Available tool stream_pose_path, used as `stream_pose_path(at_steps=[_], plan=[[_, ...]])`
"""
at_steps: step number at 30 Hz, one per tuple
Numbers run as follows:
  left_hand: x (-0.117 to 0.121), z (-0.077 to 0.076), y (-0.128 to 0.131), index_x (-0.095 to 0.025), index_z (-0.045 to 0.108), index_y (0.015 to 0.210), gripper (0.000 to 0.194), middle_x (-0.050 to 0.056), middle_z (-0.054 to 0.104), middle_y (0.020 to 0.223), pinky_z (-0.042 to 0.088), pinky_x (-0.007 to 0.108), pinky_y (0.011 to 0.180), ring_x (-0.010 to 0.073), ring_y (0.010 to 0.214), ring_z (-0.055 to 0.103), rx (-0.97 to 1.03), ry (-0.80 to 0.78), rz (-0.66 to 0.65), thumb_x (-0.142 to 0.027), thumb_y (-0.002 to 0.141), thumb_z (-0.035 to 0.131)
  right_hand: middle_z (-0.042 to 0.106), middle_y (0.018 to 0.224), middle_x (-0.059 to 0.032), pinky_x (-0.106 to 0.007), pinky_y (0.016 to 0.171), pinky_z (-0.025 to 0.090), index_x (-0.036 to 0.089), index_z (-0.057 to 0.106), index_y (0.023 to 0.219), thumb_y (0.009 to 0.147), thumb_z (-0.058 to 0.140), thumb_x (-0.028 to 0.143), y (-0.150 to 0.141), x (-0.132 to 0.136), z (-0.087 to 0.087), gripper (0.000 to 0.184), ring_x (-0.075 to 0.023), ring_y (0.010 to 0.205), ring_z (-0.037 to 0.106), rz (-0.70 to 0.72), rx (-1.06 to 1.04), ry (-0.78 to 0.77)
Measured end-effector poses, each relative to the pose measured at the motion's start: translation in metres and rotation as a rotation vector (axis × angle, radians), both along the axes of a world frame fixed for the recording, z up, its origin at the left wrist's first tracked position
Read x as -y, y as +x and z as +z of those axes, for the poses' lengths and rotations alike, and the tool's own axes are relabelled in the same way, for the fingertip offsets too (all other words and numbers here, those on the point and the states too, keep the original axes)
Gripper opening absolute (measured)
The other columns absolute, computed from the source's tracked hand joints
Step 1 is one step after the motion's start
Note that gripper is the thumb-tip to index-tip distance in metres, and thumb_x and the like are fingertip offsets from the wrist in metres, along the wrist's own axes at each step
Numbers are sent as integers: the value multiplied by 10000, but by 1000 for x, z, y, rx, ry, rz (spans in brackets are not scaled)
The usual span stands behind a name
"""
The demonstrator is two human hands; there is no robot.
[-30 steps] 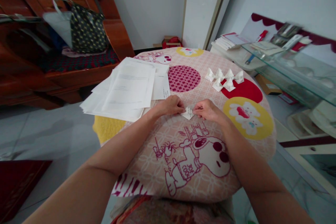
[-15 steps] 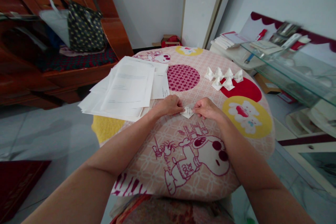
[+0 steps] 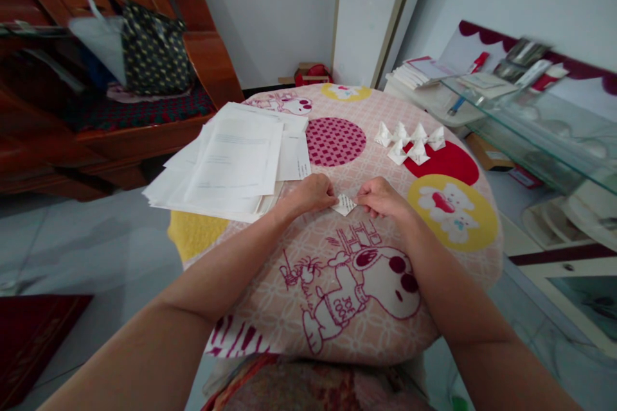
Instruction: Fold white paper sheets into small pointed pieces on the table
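Between my two hands, low over the middle of the table, is a small folded piece of printed paper (image 3: 344,205), roughly diamond-shaped. My left hand (image 3: 315,193) pinches its left corner, and my right hand (image 3: 380,197) grips the right corner. The fingers of both hands are closed, with the tips partly hidden. Farther back on the right stand several folded paper pieces (image 3: 418,134) with pointed tops, set in two rows. To the left of my left hand lies a loose stack of printed sheets (image 3: 236,157).
A patterned cloth (image 3: 284,308) covers the round table. At the right is a glass shelf (image 3: 525,122) with cups and papers. A wooden bench (image 3: 159,141) on the left holds a dotted bag (image 3: 154,48). A red box (image 3: 315,74) sits on the floor behind.
Almost nothing differs. The view has shifted very slightly, and both hands keep their hold on the folded paper in the same spot.
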State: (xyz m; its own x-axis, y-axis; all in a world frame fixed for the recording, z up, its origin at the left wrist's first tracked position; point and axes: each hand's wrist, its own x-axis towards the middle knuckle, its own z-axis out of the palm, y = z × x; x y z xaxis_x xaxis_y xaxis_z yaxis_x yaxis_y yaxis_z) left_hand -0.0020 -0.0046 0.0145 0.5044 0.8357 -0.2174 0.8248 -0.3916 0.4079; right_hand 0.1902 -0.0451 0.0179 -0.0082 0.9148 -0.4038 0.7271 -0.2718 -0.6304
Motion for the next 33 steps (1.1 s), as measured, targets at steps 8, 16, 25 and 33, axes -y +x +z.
stream_pose_path(at_steps=[8, 16, 25, 33], plan=[[0, 4, 2, -123, 789, 749, 187, 5, 544, 485, 399, 266, 615, 132, 561, 515, 2, -41, 25, -237, 800, 650, 597, 521, 8, -223, 394, 341, 169, 644, 706, 833, 752, 369, -5, 1, -3, 261, -98, 393, 510, 31, 85, 84], [0, 6, 4, -125, 792, 742, 197, 7, 563, 493, 392, 250, 587, 125, 548, 524, -45, -29, 10, -247, 807, 651, 580, 489, 19, -225, 381, 349, 173, 617, 676, 777, 747, 229, -9, -6, -6, 174, -106, 355, 506, 30, 101, 45], [-2, 3, 1, -131, 753, 650, 169, -12, 525, 447, 370, 239, 551, 115, 519, 507, 19, -29, 26, -224, 772, 682, 580, 480, 40, -195, 381, 373, 169, 598, 703, 776, 635, 50, 0, -4, -2, 145, -87, 361, 506, -57, -83, -72], [-2, 4, 1, -121, 777, 704, 202, 15, 572, 505, 385, 265, 586, 131, 540, 517, -10, -72, 19, -245, 795, 646, 576, 496, 11, -231, 417, 347, 186, 628, 688, 816, 763, 431, -7, 1, -3, 308, -117, 425, 534, 10, 128, 97]])
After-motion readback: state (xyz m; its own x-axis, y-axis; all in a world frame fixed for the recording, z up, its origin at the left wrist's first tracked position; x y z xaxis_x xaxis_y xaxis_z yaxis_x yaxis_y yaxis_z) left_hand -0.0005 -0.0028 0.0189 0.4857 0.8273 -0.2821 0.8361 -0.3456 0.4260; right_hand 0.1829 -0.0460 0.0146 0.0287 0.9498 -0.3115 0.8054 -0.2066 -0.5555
